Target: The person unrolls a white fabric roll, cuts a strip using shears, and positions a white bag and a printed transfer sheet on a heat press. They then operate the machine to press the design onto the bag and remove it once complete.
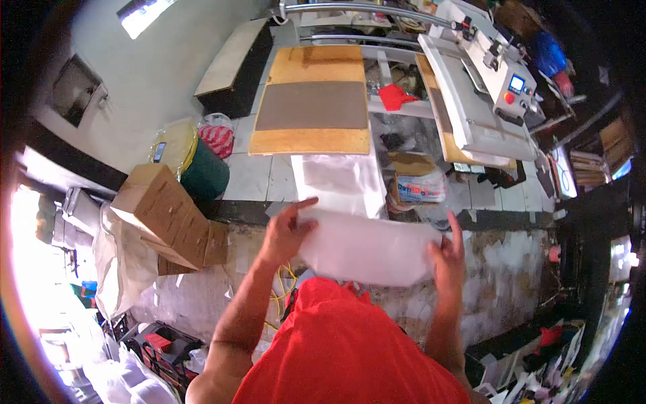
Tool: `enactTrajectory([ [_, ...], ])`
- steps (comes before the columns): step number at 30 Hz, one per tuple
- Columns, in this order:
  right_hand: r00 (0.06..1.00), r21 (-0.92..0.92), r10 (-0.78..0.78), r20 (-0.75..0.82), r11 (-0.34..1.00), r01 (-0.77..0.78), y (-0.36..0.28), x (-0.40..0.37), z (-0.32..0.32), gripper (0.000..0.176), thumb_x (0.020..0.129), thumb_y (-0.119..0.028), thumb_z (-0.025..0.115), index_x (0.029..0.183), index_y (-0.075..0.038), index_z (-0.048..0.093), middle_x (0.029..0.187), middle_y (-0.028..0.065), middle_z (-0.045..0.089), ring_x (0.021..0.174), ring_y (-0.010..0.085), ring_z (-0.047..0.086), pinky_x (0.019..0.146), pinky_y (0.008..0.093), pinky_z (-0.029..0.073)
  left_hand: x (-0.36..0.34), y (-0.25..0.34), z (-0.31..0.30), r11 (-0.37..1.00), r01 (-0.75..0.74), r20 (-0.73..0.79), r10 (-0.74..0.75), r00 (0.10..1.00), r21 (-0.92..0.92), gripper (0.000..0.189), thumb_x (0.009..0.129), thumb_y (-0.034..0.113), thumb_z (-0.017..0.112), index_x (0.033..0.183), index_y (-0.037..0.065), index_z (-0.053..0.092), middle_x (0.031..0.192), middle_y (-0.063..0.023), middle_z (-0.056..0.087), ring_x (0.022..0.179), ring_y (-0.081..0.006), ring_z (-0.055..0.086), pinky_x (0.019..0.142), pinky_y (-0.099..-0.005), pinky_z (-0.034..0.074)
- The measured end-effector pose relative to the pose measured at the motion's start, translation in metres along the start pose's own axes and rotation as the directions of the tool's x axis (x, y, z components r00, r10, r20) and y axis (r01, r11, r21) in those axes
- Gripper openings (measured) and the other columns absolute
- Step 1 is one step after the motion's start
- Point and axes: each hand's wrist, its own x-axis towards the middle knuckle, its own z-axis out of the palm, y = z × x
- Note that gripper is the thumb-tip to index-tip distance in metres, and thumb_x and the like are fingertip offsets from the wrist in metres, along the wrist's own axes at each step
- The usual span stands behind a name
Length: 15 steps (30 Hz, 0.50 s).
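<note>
A white, slightly see-through sheet (370, 250) is stretched between my two hands in front of my red shirt, its outline smeared by motion. My left hand (289, 234) grips its left end between thumb and fingers, with one finger sticking out. At the opposite end my right hand (447, 259) pinches the edge, index finger pointing up. Beyond the sheet lies a wooden board (309, 143) with a grey-brown pad (313, 106) on it. Glossy white material (340, 182) hangs down from under the board's near edge.
A heat press (471, 101) with a control panel (515, 94) stands at the right, a red cloth (396, 97) left of it. Cardboard boxes (161, 212) and a green bin (205, 174) stand at the left. A yellow cord (281, 289) lies on the worn floor.
</note>
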Motion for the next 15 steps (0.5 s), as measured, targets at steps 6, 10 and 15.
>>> enactTrajectory([
  [6,0.839,-0.301,-0.53,0.126,0.785,0.541,-0.117,0.133,0.085,0.044,0.097,-0.011,0.059,0.139,-0.004,0.053,0.136,0.0092,0.058,0.12,0.0152,0.055,0.1,0.0279,0.044,0.095,0.088,-0.088,0.83,-0.444,-0.51,0.557,0.655,0.337,0.027,0.095,0.008,0.059,0.121,0.011,0.068,0.07,-0.0099,0.057,0.059,-0.0151,0.049,0.057,-0.0317,0.044],
  [10,0.104,-0.247,-0.989,-0.102,0.127,0.961,-0.272,0.137,0.147,0.042,0.102,-0.022,0.057,0.137,0.001,0.052,0.132,0.0123,0.06,0.12,0.0198,0.056,0.101,0.032,0.044,0.074,0.225,-0.16,0.518,-0.685,-0.71,0.704,0.0,0.513,0.033,0.1,0.009,0.056,0.132,0.004,0.052,0.081,-0.0044,0.064,0.077,-0.0079,0.062,0.061,-0.0243,0.046],
  [15,-0.158,-0.369,-0.985,-0.074,-0.12,0.922,-0.297,0.247,0.217,0.039,0.103,-0.018,0.051,0.137,0.002,0.051,0.131,0.018,0.059,0.121,0.0295,0.057,0.106,0.0395,0.041,0.18,0.213,-0.225,0.502,-0.184,-0.535,0.789,-0.303,0.845,0.025,0.095,0.006,0.061,0.119,0.001,0.056,0.094,-0.0136,0.059,0.086,-0.026,0.061,0.079,-0.0331,0.05],
])
